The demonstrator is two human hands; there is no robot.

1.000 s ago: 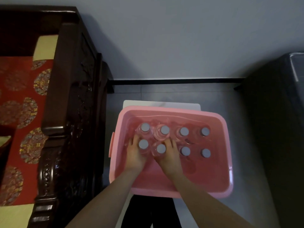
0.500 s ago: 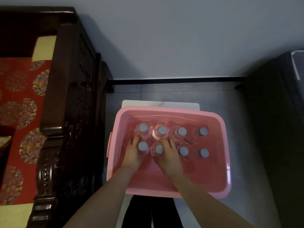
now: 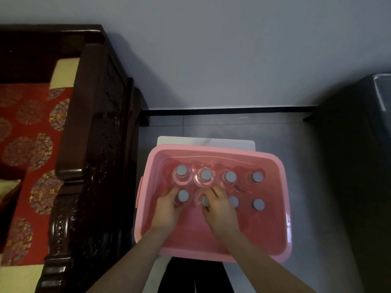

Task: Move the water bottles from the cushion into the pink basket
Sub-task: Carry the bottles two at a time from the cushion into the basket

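- Head view: both hands stay down in the pink basket (image 3: 281,210), barely shifted from a second ago, so this looks like settling the latest pair.
- Left hand (image 3: 167,210) fingers curl around a front-row water bottle (image 3: 183,196); right hand (image 3: 220,210) covers its neighbour (image 3: 204,200).
- Eight water bottles stand in two rows.
- The red cushion (image 3: 31,144) is cut off at the left; whether bottles remain there is unclear.

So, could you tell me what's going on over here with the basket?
A person is packing water bottles into the pink basket, which sits on a small white stand beside a dark wooden sofa. Eight capped bottles stand upright in two rows of four. The left hand is around the near-left bottle, and the right hand is on the bottle next to it. No bottles show on the visible part of the red cushion.
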